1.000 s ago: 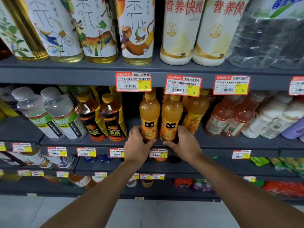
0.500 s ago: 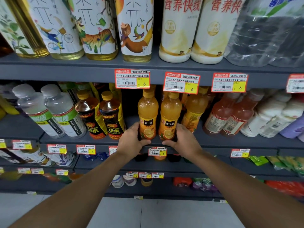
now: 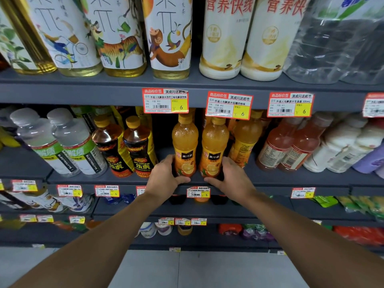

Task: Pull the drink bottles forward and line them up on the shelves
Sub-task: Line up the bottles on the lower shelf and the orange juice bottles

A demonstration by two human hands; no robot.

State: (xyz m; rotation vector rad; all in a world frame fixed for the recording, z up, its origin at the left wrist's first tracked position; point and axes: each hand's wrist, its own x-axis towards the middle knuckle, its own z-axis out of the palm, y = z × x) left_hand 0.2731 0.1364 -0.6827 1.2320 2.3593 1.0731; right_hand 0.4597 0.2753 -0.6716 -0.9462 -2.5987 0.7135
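Orange bottles (image 3: 185,142) side by side, left hand (image 3: 164,179) grips one, right hand (image 3: 231,177) the other

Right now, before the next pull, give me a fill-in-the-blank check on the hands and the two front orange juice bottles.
1. The left hand grips the left orange plastic juice bottle near its ____.
2. The right hand grips the right orange plastic juice bottle, which stands ____.
3. The red-bordered paper price tag above it shows the price ____.
Missing words: base; upright; 6.
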